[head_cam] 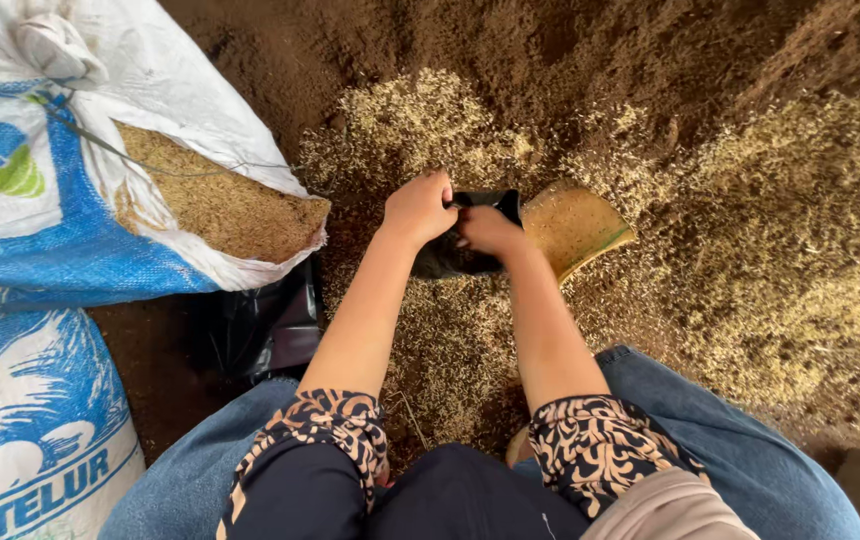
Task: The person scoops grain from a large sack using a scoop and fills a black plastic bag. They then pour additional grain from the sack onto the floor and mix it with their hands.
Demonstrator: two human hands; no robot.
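Head view: a small black bag [455, 255] is gripped at its mouth by both hands, low over a floor of dark soil [550, 50] scattered with pale husks [800, 250]. The left hand [418, 208] is clenched on the near-left rim, knuckles up; the right hand [488, 230] is pinched on the rim just beside it, fingers curled inward over the edge. The two hands are touching or very nearly so. The bag sits between them and a yellowish scoop [575, 225], which lies just behind it, tilted, its open face dusted with husk.

Risk, as judged from here: the rim is held by a narrow pinch on each side, so a slip of either hand could let the soft mouth fold shut and the contents spill back onto the heap. With the hands so close together, the opening is kept small, and loose husk could be pushed past it. How full the bag is cannot be told; its inside is hidden by the fingers.

Pose: both forearms are stretched forward and down from between the knees, roughly parallel, converging at the wrists. Patterned sleeves [330, 425] are pushed up to the elbows. To the left, an open white-and-blue sack [60, 210] of husk is seen lying well apart from the hands.
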